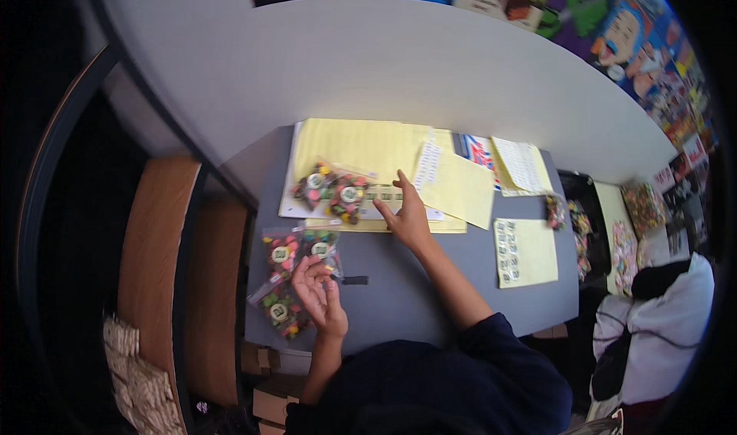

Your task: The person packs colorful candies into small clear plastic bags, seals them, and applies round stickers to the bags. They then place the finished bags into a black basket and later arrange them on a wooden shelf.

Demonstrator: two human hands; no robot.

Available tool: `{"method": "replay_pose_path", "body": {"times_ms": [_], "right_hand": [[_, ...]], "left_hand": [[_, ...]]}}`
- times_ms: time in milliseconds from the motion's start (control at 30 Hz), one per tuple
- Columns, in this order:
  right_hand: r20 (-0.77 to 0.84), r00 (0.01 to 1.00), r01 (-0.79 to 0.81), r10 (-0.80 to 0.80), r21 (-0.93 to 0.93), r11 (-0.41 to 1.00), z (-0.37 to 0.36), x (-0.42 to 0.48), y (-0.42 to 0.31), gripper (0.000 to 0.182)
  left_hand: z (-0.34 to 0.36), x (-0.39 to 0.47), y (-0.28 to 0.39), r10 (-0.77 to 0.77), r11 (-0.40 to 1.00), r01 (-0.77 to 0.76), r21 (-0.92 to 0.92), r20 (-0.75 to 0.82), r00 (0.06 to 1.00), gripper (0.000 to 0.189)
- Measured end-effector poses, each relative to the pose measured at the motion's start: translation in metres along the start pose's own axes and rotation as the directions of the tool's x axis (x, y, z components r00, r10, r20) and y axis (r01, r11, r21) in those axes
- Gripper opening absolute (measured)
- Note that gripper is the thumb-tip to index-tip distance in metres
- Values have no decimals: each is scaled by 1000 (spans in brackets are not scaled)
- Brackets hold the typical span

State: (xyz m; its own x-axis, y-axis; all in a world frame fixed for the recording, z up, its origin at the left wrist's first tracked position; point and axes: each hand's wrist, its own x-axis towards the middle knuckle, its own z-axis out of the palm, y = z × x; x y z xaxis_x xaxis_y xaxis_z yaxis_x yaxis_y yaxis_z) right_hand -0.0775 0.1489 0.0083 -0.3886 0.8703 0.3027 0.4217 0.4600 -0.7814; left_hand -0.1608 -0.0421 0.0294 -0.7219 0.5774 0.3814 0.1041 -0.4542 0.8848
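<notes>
My left hand (320, 297) is palm up with curled fingers and nothing visible in it, just beside the clear candy bags at the table's left. My right hand (406, 213) hovers with thumb and index finger apart over a strip of round stickers (380, 196) on yellow sheets (357, 141). Two bags of colourful candies (348, 196) with round labels lie on the papers, left of that hand. Nearer my left hand lie several more labelled bags (280, 253), one (278, 311) partly beside its wrist. A yellow sheet with round stickers (527, 253) lies at the right.
The grey table (391, 291) stands against a pale wall. White label sheets (518, 164) lie at its back right, with a small candy bag (555, 211) below. Beyond the right edge are a black bin of candy bags (580, 233) and a large filled bag (642, 207). Wooden shelves (152, 233) stand left.
</notes>
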Motion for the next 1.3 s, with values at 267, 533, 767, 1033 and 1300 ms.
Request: {"method": "replay_pose_path", "body": {"times_ms": [267,533,767,1033,1300], "right_hand": [[-431,899,61,-77,-51,997,-154,-23,56,6],[-650,738,-591,181,-493,638,-299,-53,191,63],[-596,786,-426,164,-331,842,-303,-69,188,73],[-348,937,61,-34,68,996,-186,-108,70,74],[-168,983,131,-77,339,931,-163,-99,47,53]], "left_hand": [[71,-18,-14,-24,1000,24,2,245,969,38],[152,-48,-22,-143,989,136,52,534,833,33],[191,-66,-40,-299,947,304,105,634,713,38],[217,-49,-40,-255,901,406,-156,566,784,41],[182,-34,-36,-332,902,423,-91,481,811,26]]}}
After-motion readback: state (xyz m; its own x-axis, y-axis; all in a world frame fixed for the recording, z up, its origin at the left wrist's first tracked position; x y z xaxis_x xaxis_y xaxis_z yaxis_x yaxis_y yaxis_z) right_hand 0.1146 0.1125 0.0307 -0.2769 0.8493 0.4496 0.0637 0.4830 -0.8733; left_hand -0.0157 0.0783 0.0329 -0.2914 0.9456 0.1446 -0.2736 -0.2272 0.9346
